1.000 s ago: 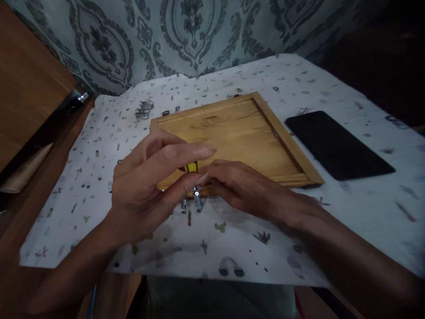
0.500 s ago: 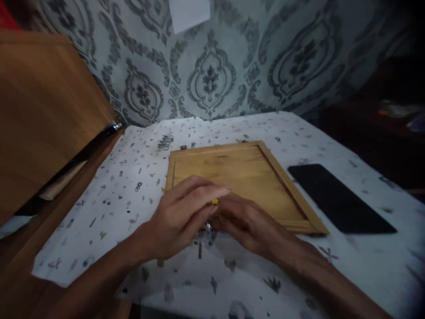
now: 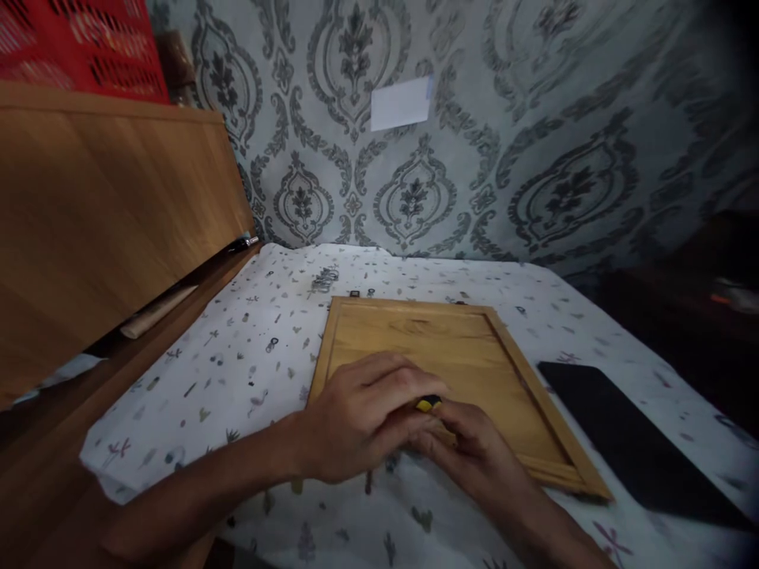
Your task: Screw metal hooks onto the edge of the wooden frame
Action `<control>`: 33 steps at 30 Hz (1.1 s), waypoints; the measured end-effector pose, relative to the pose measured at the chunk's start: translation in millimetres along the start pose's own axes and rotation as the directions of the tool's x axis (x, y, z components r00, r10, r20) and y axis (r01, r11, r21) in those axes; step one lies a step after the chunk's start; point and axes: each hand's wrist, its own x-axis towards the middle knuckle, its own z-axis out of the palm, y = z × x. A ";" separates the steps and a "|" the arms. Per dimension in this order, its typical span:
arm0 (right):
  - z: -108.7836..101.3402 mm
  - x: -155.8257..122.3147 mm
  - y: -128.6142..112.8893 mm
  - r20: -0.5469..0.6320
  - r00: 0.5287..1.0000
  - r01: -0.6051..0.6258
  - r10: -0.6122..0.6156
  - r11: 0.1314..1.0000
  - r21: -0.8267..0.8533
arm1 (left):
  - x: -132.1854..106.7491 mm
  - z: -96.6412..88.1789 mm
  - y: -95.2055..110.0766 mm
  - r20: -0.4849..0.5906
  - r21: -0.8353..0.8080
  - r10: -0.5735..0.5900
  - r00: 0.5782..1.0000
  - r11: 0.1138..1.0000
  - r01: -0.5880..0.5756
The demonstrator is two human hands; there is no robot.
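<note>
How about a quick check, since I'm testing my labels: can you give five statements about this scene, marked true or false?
1. The wooden board lies on the patterned cloth. True.
2. The flat black slab lies left of the board. False: it lies to the right.
3. A yellow and black piece shows between the hands. True.
4. The left hand is far from the right hand. False: they are close together.
5. A white paper shows against the wall. True.
</note>
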 end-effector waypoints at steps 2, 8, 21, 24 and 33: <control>-1.5 1.6 -1.7 0.007 0.999 -0.031 0.031 1.000 -0.003 | -0.3 -0.4 -4.1 -0.031 -0.011 -0.043 0.999 0.999 0.042; -0.8 1.1 4.8 -0.019 0.993 -0.116 0.115 0.990 -0.075 | -9.3 -1.3 -24.0 -0.013 -0.106 -0.332 0.943 0.938 0.329; -4.6 9.5 28.7 0.007 0.939 -0.274 0.343 0.765 -0.583 | -2.7 -40.8 -172.5 -0.099 0.251 -0.612 0.785 0.748 0.615; -6.6 13.3 36.0 -0.015 0.944 -0.263 0.330 0.724 -0.637 | -6.6 -52.7 -220.2 -0.194 0.362 -0.663 0.723 0.637 0.681; -9.0 14.1 57.6 -0.049 0.988 -0.135 0.143 0.689 -0.712 | -35.3 -47.2 -270.7 -0.134 0.528 -0.680 0.721 0.567 0.632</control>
